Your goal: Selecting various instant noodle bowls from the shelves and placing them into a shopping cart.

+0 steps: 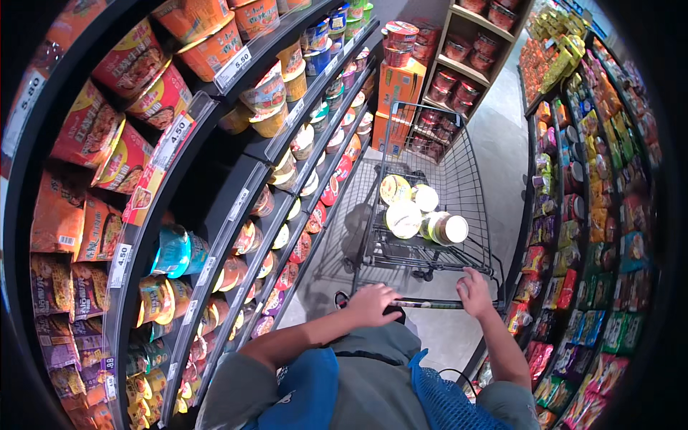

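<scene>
A metal-wire shopping cart (480,196) stands in front of me, its handle bar (424,303) close to my waist. My left hand (374,304) lies palm-down over the left end of the bar, fingers pointing right. At the bar's right end is my right hand (475,293), its fingers loosely curled and reaching past the bar; whether it grips is unclear. Inside the cart, several instant noodle tubs lie grouped, among them a yellow tub (395,190) and a brown-sided tub (450,229) tipped on its side. Glare whitens some of their lids.
Noodle tubs and packets fill the curved left shelves (252,177), edged with price tags (233,70). Packaged snacks line the right shelves (570,258). Beyond the cart stand orange cartons (398,88) and a wooden rack (475,32) of red tubs. Grey floor (497,140) runs along the aisle.
</scene>
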Motion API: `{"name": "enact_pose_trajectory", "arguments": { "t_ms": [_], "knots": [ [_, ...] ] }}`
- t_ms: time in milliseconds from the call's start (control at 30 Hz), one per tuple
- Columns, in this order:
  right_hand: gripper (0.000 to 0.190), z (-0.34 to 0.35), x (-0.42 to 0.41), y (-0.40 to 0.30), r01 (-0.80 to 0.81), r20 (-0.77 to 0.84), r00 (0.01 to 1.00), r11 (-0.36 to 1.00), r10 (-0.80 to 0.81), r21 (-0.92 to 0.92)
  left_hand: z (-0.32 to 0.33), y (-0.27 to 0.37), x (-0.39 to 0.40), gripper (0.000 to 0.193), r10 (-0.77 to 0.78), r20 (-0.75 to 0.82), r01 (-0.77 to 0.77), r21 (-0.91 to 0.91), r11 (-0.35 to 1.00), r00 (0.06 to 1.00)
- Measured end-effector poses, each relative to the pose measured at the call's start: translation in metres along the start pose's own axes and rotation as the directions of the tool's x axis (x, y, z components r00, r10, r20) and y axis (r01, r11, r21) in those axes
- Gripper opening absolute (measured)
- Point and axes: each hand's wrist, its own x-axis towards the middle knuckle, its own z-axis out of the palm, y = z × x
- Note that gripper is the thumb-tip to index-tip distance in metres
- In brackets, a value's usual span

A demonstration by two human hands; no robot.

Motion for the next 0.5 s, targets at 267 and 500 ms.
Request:
{"name": "enact_pose_trajectory", "arguments": {
  "t_ms": [267,500],
  "knots": [
    [0.022,-0.01,-0.08,0.065,-0.162,-0.216,0.965,0.985,0.147,-0.053,0.066,0.005,-0.012,0.042,0.469,0.149,-0.404,-0.327,0.854,0.87],
    [0.027,0.032,-0.137,0.124,-0.713,-0.418,0.646,0.7,0.639,-0.032,0.006,0.011,-0.016,0.036,0.245,0.308,-0.064,-0.497,0.865,0.919]
  ]
}}
